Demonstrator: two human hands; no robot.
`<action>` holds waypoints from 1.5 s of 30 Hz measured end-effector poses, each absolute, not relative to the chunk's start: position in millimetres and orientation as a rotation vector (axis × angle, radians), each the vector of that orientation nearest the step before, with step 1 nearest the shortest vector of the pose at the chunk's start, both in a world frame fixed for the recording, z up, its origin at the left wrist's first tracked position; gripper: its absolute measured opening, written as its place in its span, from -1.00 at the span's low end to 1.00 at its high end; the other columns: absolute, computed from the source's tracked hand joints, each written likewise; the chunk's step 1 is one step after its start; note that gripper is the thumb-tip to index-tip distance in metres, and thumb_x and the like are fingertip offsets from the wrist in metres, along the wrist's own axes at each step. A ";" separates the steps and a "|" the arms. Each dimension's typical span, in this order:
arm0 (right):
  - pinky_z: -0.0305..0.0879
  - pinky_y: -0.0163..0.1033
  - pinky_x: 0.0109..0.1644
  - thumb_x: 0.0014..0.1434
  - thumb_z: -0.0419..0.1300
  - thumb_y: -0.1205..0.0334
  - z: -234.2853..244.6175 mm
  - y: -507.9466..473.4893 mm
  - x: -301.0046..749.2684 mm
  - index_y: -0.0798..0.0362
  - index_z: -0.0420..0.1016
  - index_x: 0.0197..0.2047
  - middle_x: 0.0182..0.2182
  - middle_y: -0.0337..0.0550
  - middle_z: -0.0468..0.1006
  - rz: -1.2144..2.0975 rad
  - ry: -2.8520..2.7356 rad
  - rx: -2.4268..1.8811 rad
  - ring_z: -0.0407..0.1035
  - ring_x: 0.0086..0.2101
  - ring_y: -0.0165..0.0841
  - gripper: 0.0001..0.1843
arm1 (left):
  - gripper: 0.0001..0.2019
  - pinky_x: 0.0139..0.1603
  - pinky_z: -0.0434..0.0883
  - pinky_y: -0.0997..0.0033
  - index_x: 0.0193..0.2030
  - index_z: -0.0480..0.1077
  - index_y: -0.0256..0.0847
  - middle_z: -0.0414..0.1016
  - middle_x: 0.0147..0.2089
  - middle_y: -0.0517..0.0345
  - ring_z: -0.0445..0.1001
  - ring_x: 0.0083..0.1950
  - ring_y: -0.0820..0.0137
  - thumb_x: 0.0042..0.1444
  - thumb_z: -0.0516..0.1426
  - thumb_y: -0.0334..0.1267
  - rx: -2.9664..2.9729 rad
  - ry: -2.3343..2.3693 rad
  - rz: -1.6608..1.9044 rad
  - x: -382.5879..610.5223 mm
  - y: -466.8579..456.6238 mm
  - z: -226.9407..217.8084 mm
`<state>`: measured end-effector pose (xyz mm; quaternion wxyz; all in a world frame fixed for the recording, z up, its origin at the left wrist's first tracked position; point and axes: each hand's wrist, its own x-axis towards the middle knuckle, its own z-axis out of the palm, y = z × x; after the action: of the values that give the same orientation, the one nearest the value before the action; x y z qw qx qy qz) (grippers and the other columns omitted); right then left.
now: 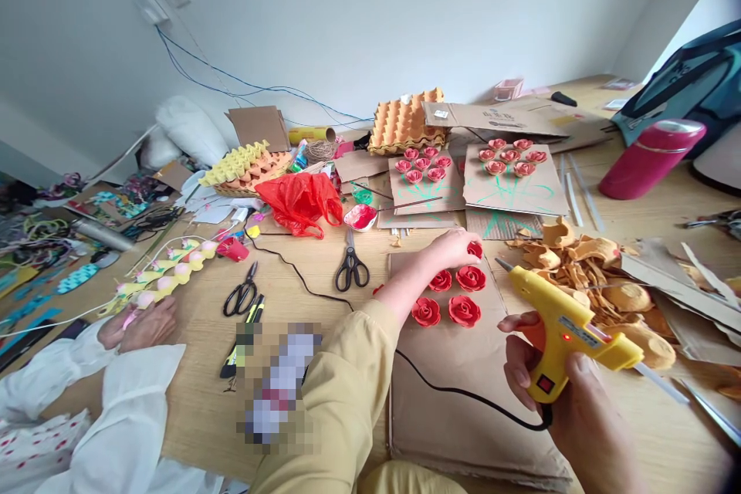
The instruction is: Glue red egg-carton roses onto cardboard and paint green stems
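In my right hand (573,394) is a yellow hot glue gun (556,332), its small light lit and a clear glue stick poking out the back. The fingers wrap round its handle, and the nozzle points up and left. My left hand (455,248) reaches to the far part of a cardboard sheet (457,401), its fingers closed around a red egg-carton rose (475,249) that they partly cover. Several more red roses, such as this near rose (465,311), sit just below that hand on the cardboard. The gun's black cord (451,387) runs across the sheet.
Behind stand two cardboard panels with pink roses and green drawn stems (509,177). Torn egg-carton pieces (607,278) heap at right, by a pink flask (651,158). Black scissors (351,266) and a red paint dish (360,218) lie left. A co-worker's hands (144,322) hold something pink.
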<state>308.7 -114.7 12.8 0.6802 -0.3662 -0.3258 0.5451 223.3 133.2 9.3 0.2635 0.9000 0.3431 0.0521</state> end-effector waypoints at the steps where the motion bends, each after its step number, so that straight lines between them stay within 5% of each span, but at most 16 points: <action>1: -0.06 -0.26 -0.67 0.30 0.08 -0.18 12.5 -115.0 308.9 -0.08 0.44 0.07 -0.10 -0.03 0.46 1.226 -0.730 -0.825 0.08 -0.60 -0.47 -0.56 | -0.69 0.12 0.41 0.33 0.00 0.54 -0.23 0.55 -0.05 0.00 0.51 0.02 0.27 0.07 0.24 -0.36 2.437 0.915 0.132 223.1 132.7 9.8; 20: -0.06 -0.27 -0.65 0.21 0.12 -0.25 17.1 -115.3 304.0 -0.10 0.43 0.03 -0.11 -0.03 0.48 1.249 -0.676 -0.889 0.08 -0.62 -0.49 -0.51 | -0.83 -0.35 0.33 0.44 -0.35 0.59 -0.26 0.54 -0.49 0.13 0.44 -0.44 0.39 0.01 0.14 -0.37 2.346 1.086 -0.004 198.1 136.0 22.7; 24: -0.07 -0.29 -0.64 0.22 0.11 -0.24 20.0 -114.7 303.5 -0.10 0.44 0.02 -0.13 -0.05 0.47 1.246 -0.665 -0.900 0.08 -0.62 -0.49 -0.52 | -0.81 -0.25 0.39 0.40 -0.31 0.60 -0.29 0.60 -0.39 0.04 0.51 -0.35 0.31 0.07 0.14 -0.31 2.356 1.111 0.009 197.1 134.0 28.8; 29: -0.02 -0.30 -0.67 0.19 0.15 -0.26 20.5 -116.7 305.8 -0.08 0.46 0.01 -0.28 -0.10 0.47 1.263 -0.663 -0.879 0.09 -0.63 -0.47 -0.50 | -0.62 0.08 0.41 0.38 0.15 0.47 -0.27 0.52 0.18 -0.09 0.55 0.03 0.27 0.21 0.11 -0.24 2.330 1.207 0.116 144.2 131.9 46.4; 33: 0.01 -0.29 -0.66 0.23 0.11 -0.25 19.9 -120.9 305.0 -0.06 0.48 0.01 -0.39 -0.16 0.42 1.287 -0.663 -0.877 0.13 -0.63 -0.44 -0.50 | -0.59 0.11 0.42 0.33 0.16 0.45 -0.22 0.55 0.12 -0.06 0.55 0.04 0.24 0.18 0.17 -0.20 2.282 1.326 0.084 70.6 101.7 54.9; 41: -0.03 -0.27 -0.66 0.20 0.14 -0.22 19.9 -117.7 301.4 -0.07 0.45 0.03 -0.15 0.00 0.49 1.281 -0.675 -0.864 0.12 -0.62 -0.46 -0.51 | -0.50 0.25 0.34 0.26 0.16 0.43 -0.16 0.51 0.16 -0.01 0.47 0.18 0.19 0.03 0.27 -0.38 2.266 1.338 0.114 31.9 45.2 16.8; 45: -0.06 -0.29 -0.65 0.20 0.15 -0.22 21.5 -116.5 300.9 -0.07 0.46 0.00 -0.30 -0.06 0.48 1.281 -0.694 -0.861 0.10 -0.62 -0.45 -0.53 | -0.61 0.23 0.36 0.27 0.08 0.47 -0.18 0.54 0.09 0.00 0.50 0.13 0.22 0.08 0.21 -0.42 2.258 1.373 0.203 33.8 43.1 9.2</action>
<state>300.9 -116.5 21.5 0.6630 -0.3809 -0.3071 0.5666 33.8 43.1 9.2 0.2429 0.8264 0.5025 0.0741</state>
